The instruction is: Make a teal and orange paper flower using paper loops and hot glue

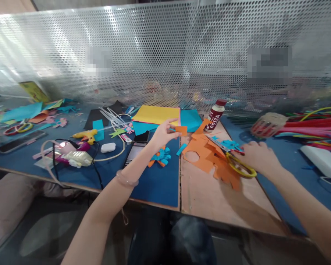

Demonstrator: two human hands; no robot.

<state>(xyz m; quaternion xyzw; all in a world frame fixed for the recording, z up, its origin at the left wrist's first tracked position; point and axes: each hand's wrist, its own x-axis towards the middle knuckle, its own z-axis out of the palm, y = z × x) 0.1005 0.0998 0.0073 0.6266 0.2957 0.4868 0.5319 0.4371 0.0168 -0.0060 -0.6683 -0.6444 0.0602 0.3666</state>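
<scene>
Between the thumb and fingers of my left hand [165, 136] is a small orange paper piece [181, 130], held above the table. Below that hand lies a flower of blue and orange paper strips [160, 156]. My right hand [257, 158] is at the scissors [241, 166], its fingers curled over the red handle; the yellow handle shows beside it. Under the scissors is a cut orange sheet [202, 149] with a hole and ragged edges. A blue paper cutout [230, 144] sits just beyond the blades, and a short blue strip [181, 149] lies left of the sheet.
A bottle [215, 116] stands behind the orange sheet. Yellow paper [156, 115] and blue paper [191, 119] lie at the back. Leftward are a glue gun [85, 136], a white case [108, 147], phones and cables. Pipe cleaners [311, 129] and a white box [322, 160] are rightward.
</scene>
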